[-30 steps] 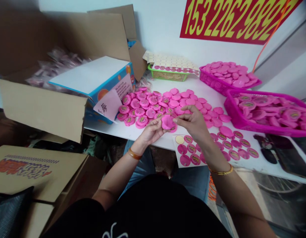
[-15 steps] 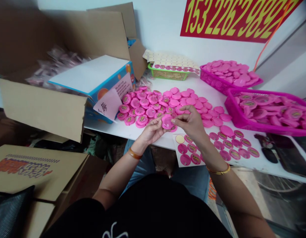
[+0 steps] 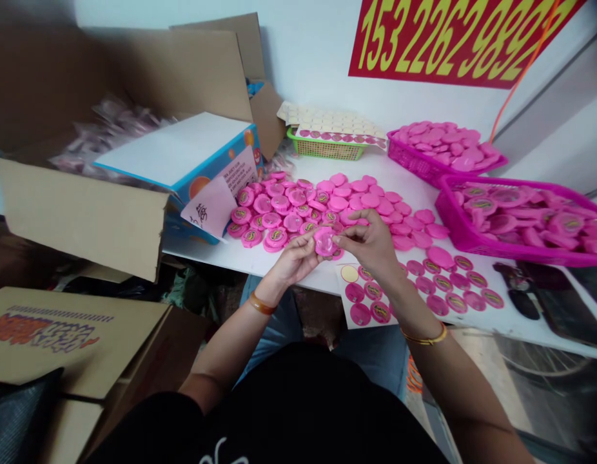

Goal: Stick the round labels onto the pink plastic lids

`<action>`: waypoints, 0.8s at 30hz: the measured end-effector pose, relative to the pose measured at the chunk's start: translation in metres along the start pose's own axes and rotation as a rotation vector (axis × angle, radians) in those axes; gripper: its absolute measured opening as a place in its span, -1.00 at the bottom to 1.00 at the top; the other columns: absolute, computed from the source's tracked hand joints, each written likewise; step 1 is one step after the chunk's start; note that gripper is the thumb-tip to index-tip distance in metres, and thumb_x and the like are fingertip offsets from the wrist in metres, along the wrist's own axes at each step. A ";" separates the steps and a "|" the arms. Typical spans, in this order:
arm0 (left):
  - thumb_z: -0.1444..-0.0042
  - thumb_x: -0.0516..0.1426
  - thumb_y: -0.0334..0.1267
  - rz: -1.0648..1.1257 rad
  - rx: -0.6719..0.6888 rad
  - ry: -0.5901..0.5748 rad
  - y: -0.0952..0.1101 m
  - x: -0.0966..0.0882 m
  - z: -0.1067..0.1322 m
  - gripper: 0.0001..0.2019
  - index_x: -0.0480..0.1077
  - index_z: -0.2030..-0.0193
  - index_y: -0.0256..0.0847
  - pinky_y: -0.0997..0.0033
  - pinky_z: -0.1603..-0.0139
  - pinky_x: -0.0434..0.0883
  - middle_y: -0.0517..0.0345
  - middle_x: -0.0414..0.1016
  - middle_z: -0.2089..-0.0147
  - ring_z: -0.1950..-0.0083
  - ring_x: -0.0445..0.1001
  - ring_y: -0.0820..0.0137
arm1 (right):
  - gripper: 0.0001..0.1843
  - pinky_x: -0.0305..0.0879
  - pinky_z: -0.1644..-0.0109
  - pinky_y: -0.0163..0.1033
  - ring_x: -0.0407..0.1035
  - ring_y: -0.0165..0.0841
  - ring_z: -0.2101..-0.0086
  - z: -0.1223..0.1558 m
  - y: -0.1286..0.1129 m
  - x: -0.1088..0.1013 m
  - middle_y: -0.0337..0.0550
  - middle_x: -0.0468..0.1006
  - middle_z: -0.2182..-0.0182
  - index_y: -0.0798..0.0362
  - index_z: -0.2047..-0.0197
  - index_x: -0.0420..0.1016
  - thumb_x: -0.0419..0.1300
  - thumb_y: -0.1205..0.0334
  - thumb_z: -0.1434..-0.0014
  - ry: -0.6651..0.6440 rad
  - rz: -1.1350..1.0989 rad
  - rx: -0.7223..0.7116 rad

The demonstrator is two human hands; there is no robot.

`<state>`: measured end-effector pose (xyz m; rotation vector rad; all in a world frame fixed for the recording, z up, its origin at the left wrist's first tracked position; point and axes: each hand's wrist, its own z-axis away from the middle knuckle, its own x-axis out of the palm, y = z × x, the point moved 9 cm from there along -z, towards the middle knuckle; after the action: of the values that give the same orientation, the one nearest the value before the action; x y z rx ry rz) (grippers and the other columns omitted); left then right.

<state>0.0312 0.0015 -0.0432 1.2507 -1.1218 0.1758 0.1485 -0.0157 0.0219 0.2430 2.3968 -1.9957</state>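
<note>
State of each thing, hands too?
Round pink plastic case: held.
Left hand: closed on case.
Right hand: at case's edge.
White sheet of round pink stickers: upper-left circle bare.
Near magenta plastic basket: full.
Far magenta plastic basket: full.
Green plastic basket: topped with cream sheets.
Large brown cardboard box: open.

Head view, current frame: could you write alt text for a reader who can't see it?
A person's left hand holds a round pink plastic case at a white table, the right hand at its edge. Beyond lies a pile of pink cases; to the right are a sheet of round stickers and two magenta baskets of pink pieces.
</note>
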 end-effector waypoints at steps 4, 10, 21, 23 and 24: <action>0.06 0.33 -0.24 -0.014 -0.003 0.006 0.000 0.000 0.000 -0.65 0.49 0.10 -0.28 0.20 -0.10 0.40 0.00 0.58 0.15 0.06 0.53 0.28 | -0.53 0.24 0.47 -0.31 0.35 -0.45 0.59 0.001 0.000 -0.001 -0.40 0.52 0.58 -0.04 0.17 0.20 0.35 0.23 0.10 0.009 0.009 -0.002; 0.05 0.33 -0.23 -0.020 -0.006 0.003 -0.002 -0.002 0.000 -0.67 0.49 0.13 -0.28 0.21 -0.09 0.40 0.02 0.58 0.20 0.05 0.53 0.27 | -0.52 0.25 0.45 -0.30 0.36 -0.43 0.58 0.002 0.001 -0.003 -0.39 0.53 0.57 -0.04 0.16 0.21 0.36 0.19 0.10 0.020 0.043 -0.006; 0.03 0.31 -0.26 -0.022 0.002 0.011 -0.005 -0.001 0.000 -0.75 0.50 0.18 -0.27 0.24 -0.07 0.39 0.05 0.57 0.21 0.09 0.52 0.32 | -0.56 0.29 0.39 -0.26 0.38 -0.40 0.55 0.007 -0.006 -0.005 -0.37 0.52 0.55 -0.04 0.15 0.22 0.33 0.21 0.07 0.077 0.190 -0.073; 0.01 0.30 -0.28 -0.012 0.011 -0.006 -0.007 0.000 0.000 -0.81 0.50 0.24 -0.27 0.26 -0.06 0.39 0.08 0.56 0.24 0.15 0.52 0.37 | -0.54 0.30 0.37 -0.25 0.38 -0.40 0.54 0.010 -0.008 -0.006 -0.37 0.50 0.56 -0.04 0.16 0.23 0.35 0.18 0.08 0.093 0.235 -0.095; 0.01 0.30 -0.29 -0.010 0.009 -0.007 -0.008 0.000 0.000 -0.84 0.50 0.28 -0.28 0.26 -0.06 0.39 0.09 0.56 0.26 0.18 0.51 0.39 | -0.53 0.30 0.36 -0.25 0.37 -0.40 0.53 0.012 -0.008 -0.007 -0.38 0.48 0.56 -0.04 0.15 0.23 0.36 0.16 0.09 0.103 0.265 -0.105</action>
<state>0.0365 -0.0017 -0.0482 1.2655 -1.1216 0.1688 0.1531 -0.0292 0.0281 0.6387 2.3701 -1.7780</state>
